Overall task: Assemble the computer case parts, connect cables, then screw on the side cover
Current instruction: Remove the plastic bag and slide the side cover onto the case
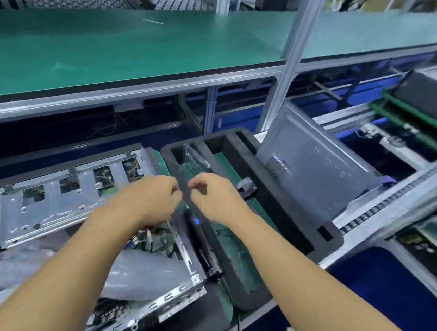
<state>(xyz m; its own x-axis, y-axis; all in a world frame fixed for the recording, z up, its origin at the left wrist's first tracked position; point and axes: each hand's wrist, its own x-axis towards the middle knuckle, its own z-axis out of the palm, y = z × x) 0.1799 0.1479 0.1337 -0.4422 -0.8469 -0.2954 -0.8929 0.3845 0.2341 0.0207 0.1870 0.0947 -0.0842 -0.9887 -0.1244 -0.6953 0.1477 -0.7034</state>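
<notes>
An open silver computer case (61,207) lies on its side at the left, its circuit board and cables (152,239) showing inside. My left hand (150,200) hovers over the case's right edge with fingers curled. My right hand (212,196) is just to its right, fingers pinched together; both hands seem to hold a thin clear plastic film (186,204), though blur hides the grip. A grey side cover (318,165) leans tilted at the right. A black electric screwdriver (203,246) lies beside the case.
A black foam tray (276,205) with slots sits between the case and the side cover, with a clear bag (194,157) in one slot. A green-topped shelf (117,49) runs above. A conveyor rail (395,199) and more cases lie to the right.
</notes>
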